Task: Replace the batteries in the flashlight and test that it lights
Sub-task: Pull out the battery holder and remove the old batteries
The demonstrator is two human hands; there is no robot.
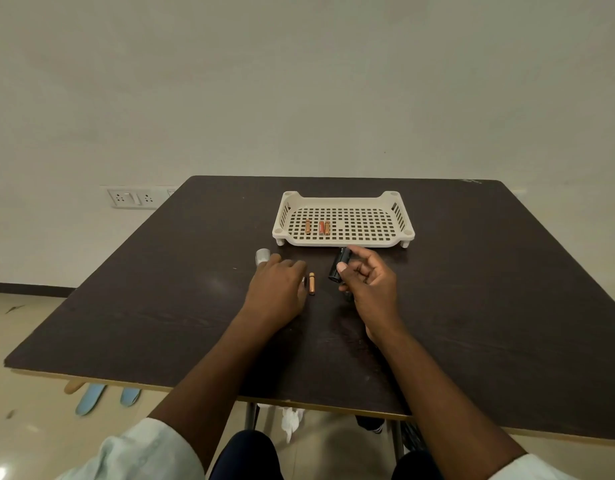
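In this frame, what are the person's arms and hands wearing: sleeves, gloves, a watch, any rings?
Both forearms are bare, with pale, light-coloured fabric sleeves pushed up near the elbows: the left sleeve and the right sleeve. The left hand and right hand wear no gloves; no watch, ring or wristband shows.

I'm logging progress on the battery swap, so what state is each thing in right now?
flashlight body: held off the table in the right hand.
silver cap: on the table, apart from the flashlight body.
loose battery: lying flat beside the left hand.
tray: holds three batteries.
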